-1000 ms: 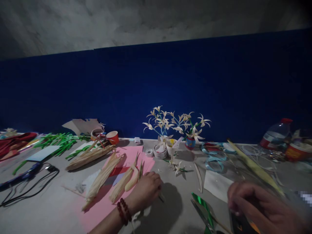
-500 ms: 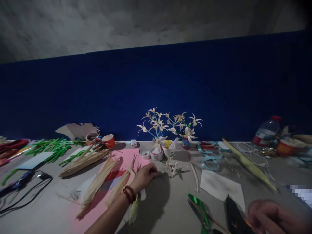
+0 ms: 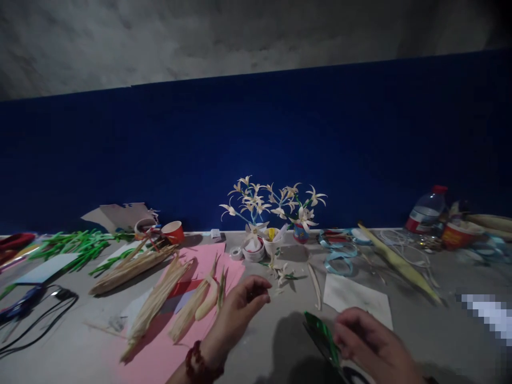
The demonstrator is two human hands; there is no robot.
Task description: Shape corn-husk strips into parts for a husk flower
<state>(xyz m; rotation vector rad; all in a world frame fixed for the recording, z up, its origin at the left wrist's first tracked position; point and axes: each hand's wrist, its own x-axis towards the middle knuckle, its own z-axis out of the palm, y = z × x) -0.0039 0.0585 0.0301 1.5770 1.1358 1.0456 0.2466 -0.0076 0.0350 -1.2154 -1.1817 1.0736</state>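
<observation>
My left hand (image 3: 242,305), with a red bead bracelet at the wrist, is over the middle of the table. Its thumb and forefinger are brought close in a pinch; anything between them is too small to make out. Just beyond the fingertips lie loose cream flowers (image 3: 285,273). My right hand (image 3: 370,341) has its fingers curled together beside a strip of shiny green foil (image 3: 325,335) and dark scissors (image 3: 354,375). What those fingers grip, if anything, is hidden. Behind both hands, cream flowers (image 3: 253,201) on blue and green stems stand in small cups.
Dried corn husks (image 3: 158,301) lie on pink paper (image 3: 144,365) at left, near green stems (image 3: 76,248) and a black cable (image 3: 44,341). A white sheet (image 3: 358,296), blue ribbon (image 3: 340,262), a yellowish husk (image 3: 400,261) and a plastic bottle (image 3: 427,210) are at right.
My left hand has drawn back toward me and turned, its fingers more raised. My right hand has moved left from the table's right side to beside the green foil, covering where a black tool lay.
</observation>
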